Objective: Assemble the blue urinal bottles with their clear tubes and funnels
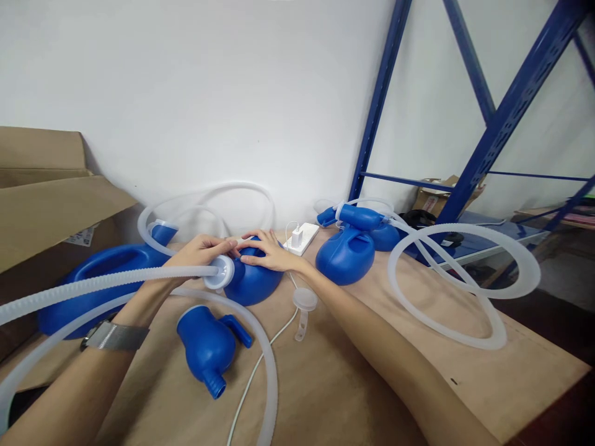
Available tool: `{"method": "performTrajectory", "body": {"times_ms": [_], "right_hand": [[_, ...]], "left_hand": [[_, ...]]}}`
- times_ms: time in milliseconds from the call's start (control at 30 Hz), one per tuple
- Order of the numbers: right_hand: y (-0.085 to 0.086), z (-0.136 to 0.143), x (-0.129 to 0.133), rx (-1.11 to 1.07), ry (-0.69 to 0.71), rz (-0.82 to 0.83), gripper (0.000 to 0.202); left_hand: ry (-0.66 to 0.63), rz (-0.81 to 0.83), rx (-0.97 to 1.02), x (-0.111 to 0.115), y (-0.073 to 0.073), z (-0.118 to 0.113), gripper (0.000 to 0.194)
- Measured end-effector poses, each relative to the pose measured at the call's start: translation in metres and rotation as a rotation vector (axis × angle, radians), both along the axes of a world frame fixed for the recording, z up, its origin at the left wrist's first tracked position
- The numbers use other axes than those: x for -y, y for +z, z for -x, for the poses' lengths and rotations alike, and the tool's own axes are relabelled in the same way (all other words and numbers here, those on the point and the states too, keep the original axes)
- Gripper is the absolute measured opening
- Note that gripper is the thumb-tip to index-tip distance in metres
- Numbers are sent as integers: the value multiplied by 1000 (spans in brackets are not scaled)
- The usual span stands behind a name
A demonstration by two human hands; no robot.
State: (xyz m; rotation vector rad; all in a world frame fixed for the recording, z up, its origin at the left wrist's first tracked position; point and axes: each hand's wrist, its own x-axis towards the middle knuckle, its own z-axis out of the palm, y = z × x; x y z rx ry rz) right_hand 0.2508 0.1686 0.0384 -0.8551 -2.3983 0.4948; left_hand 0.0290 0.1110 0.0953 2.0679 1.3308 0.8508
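Observation:
My left hand [204, 249] is closed on the white cap [219, 272] at the neck of a blue plastic bottle [255, 285]. A translucent ribbed hose [116, 277] runs from this cap to the left edge of the view. My right hand [266, 251] grips the top of the same bottle, thumb on the near side and fingers over it. Nearer to me, a blue funnel-shaped piece [209, 344] with a side handle and a ribbed spout lies on the table. A clear round lid with a strap [305, 300] lies right of the bottle.
Another blue bottle [106, 266] lies left beside an open cardboard box [51, 210]. More blue bottles [346, 257] with coiled hoses [465, 285] stand right on the wooden table [525, 365]. A power strip [307, 235] with a charger and cable sits behind. Blue shelving [506, 118] rises at right.

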Motion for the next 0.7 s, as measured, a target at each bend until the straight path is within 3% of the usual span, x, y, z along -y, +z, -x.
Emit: {"method": "performTrajectory", "body": {"times_ms": [167,433,700], "right_hand": [[-1,2,-6,-9,-1,84,32],[-1,5,-1,-43,-58,64,30],[3,4,2,-84,-51,98,26]], "left_hand": [[-5,64,47,-3,-1,0,66],[-8,67,12,2,3,-3,65],[-7,-52,21,0,-1,-4,60]]}}
